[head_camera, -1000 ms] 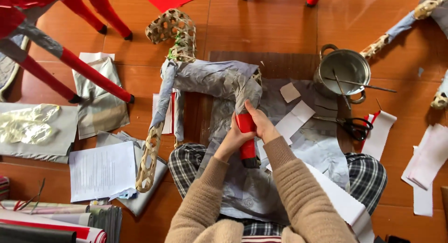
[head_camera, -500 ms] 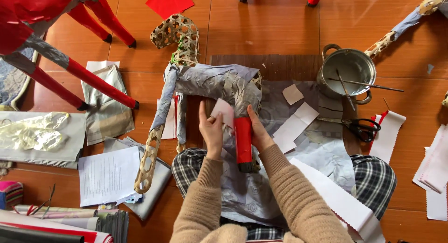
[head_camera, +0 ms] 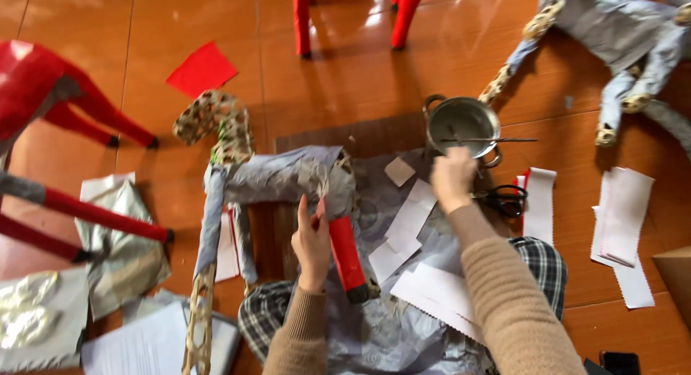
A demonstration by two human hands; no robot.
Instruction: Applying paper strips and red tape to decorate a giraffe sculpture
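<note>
A paper-covered animal frame lies across my lap, its woven head bare and its body wrapped in grey paper. One of its legs is wrapped in red. My left hand rests on the body beside the top of that red leg, fingers pressing the paper. My right hand reaches out to the metal pot and is at the handle of the brush lying across its rim. Whether the fingers grip the brush is unclear.
Cut white paper strips lie on grey paper in front of me. Black scissors and more paper strips lie to the right. Red-wrapped legs sit at left, another grey figure at top right, a red sheet behind.
My right hand left the red leg and reached right to the pot. My left hand stayed by the leg. The view shifted right.
</note>
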